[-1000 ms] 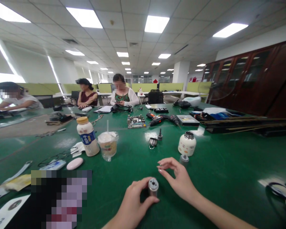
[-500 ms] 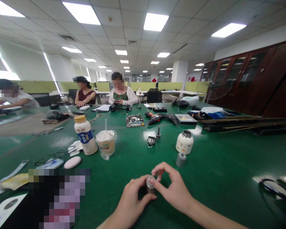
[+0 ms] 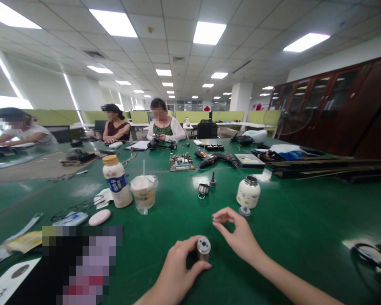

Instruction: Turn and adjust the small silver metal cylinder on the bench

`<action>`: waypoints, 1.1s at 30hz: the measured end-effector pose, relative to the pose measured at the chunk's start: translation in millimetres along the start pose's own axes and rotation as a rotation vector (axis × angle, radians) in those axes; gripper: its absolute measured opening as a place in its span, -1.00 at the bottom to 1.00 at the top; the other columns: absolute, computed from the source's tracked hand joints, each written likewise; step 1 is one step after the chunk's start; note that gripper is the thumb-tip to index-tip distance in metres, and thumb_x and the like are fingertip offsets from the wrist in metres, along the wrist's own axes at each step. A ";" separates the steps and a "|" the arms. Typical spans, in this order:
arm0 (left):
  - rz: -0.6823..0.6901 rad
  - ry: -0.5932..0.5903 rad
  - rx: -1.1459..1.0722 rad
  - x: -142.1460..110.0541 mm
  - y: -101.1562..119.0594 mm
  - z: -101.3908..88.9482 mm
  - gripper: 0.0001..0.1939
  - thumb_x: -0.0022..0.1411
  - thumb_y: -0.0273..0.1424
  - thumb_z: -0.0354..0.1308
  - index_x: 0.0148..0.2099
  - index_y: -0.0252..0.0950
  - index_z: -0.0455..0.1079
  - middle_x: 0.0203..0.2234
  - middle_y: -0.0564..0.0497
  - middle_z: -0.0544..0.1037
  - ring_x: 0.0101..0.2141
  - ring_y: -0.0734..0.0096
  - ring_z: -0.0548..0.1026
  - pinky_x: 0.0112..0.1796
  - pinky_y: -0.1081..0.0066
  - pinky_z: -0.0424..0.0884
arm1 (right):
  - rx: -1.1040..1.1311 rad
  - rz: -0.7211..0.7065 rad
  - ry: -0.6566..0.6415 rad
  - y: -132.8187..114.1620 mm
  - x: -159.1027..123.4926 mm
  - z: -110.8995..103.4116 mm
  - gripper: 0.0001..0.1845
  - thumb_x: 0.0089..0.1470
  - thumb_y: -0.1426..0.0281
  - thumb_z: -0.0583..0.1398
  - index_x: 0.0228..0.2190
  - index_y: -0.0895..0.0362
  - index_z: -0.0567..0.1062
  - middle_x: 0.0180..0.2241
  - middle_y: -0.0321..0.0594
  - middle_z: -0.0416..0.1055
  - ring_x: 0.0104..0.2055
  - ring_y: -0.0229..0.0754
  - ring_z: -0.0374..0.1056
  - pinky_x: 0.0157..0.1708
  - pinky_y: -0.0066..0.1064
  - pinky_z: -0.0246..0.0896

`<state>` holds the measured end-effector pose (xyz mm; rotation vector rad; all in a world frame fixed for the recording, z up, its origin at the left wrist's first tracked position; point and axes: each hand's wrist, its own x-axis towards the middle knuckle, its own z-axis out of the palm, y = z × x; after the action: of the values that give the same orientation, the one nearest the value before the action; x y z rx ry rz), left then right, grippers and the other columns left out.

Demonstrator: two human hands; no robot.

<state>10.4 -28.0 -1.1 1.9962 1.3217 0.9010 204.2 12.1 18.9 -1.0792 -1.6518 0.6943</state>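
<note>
My left hand (image 3: 180, 267) is closed around a small silver metal cylinder (image 3: 203, 250), thumb and index finger on its sides. The cylinder stands upright, its round top face showing a dark centre hole and small holes. My right hand (image 3: 236, 233) is raised to the right of it, apart from it, with thumb and fingertips drawn together in a pinch. Whatever those tips may hold is too small to make out. Behind the right hand is a second grey cylinder (image 3: 244, 211), its lower part hidden. A cream flask without its lid (image 3: 248, 193) stands just beyond.
Ahead lie a small metal pot-shaped part (image 3: 203, 189), a dark metal fitting (image 3: 212, 180), a circuit board (image 3: 181, 162) and power drills (image 3: 208, 160). To the left stand a bottle (image 3: 117, 182) and a plastic cup (image 3: 144, 192). Three people sit across the green table.
My right hand has lifted off the cylinder's top and moved up and right, uncovering the top face. It now covers part of the second cylinder. My left hand keeps its hold.
</note>
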 end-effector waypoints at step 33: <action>0.032 -0.008 -0.040 0.4 -6.1 3.0 -0.53 0.04 -0.42 0.36 0.04 -0.14 0.46 -0.14 0.07 0.62 -0.15 0.23 0.54 -0.10 0.34 0.39 | 0.046 -0.118 -0.038 -30.5 -19.0 9.3 -0.80 0.09 0.42 0.24 -0.20 0.08 0.42 -0.24 -0.23 0.46 -0.23 -0.17 0.43 -0.12 -0.29 0.31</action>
<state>9.5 -25.8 -7.5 1.9939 1.2610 0.9260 187.5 -17.8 33.4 -0.9326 -1.7086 0.6758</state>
